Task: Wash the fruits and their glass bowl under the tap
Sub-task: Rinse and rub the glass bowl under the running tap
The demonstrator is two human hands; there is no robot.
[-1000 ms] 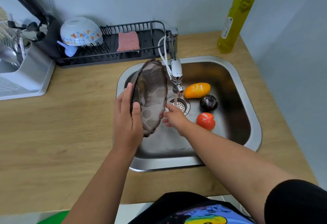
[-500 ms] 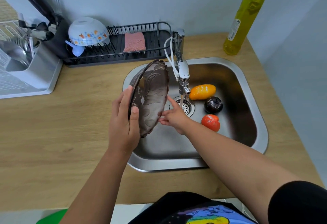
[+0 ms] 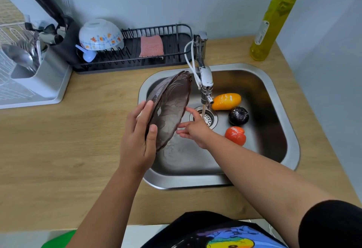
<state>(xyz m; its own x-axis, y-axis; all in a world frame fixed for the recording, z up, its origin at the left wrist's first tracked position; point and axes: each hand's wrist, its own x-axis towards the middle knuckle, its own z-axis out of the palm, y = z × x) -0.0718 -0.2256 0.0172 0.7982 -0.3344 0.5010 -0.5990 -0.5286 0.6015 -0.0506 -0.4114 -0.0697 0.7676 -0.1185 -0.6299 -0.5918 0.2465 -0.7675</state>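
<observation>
The left hand (image 3: pixel 140 140) is clamped on the glass bowl (image 3: pixel 170 108), thumb pressed on the inner face near the lower rim and the fingers spread across the outer side. The bowl is dark, smoky glass with a leaf-like relief, tilted up on edge above the left part of the steel sink (image 3: pixel 282 108), its hollow turned toward the right hand (image 3: pixel 194 128). That right hand is empty, its fingers loosely spread apart, fingertips just beside the bowl's lower rim; whether they touch the glass cannot be told. It sits under the tap (image 3: pixel 204 79), from which a thin stream of water falls onto it, above the drain strainer (image 3: pixel 210 118).

To the right of the right hand, on the sink floor, lie three fruits: an orange-yellow mango (image 3: pixel 226 101) farthest from the person, a dark purple fruit (image 3: pixel 238 115) in the middle, and a red tomato (image 3: pixel 235 135) nearest the right forearm. They lie close together, wet and glistening.

Beyond the left hand, a black dish rack (image 3: pixel 176 32) stands on the wooden counter (image 3: pixel 58 149), carrying an upturned patterned bowl (image 3: pixel 100 35) and a pink sponge (image 3: pixel 151 46).
</observation>
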